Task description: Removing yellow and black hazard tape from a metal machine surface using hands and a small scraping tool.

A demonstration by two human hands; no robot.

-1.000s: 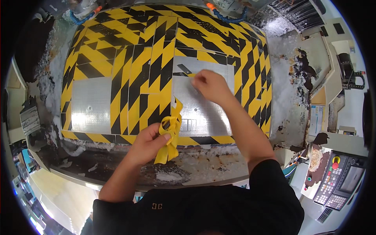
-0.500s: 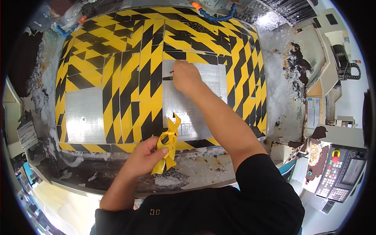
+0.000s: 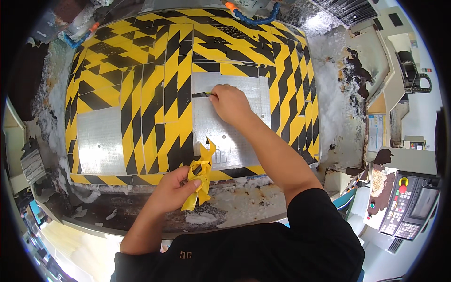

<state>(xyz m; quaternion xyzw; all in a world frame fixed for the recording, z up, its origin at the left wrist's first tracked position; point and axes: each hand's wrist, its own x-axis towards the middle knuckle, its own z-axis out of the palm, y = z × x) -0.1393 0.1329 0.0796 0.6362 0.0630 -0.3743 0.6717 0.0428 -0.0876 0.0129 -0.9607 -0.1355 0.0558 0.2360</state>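
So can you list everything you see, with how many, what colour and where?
striped tape: many pieces, yellow and black, across the work surface
bare metal patches: two, silver, lower left and centre
dark strip: one, blackish, on the centre patch
crumpled strips: one bunch, yellow, in the left hand
hoses: two, blue with orange tips, top left and top centre
control panel: one, dark, lower right
round knob: one, red, on the panel
shirt: one, black, bottom
left hand: one, bare, lower centre
right hand: one, bare, beside the strip
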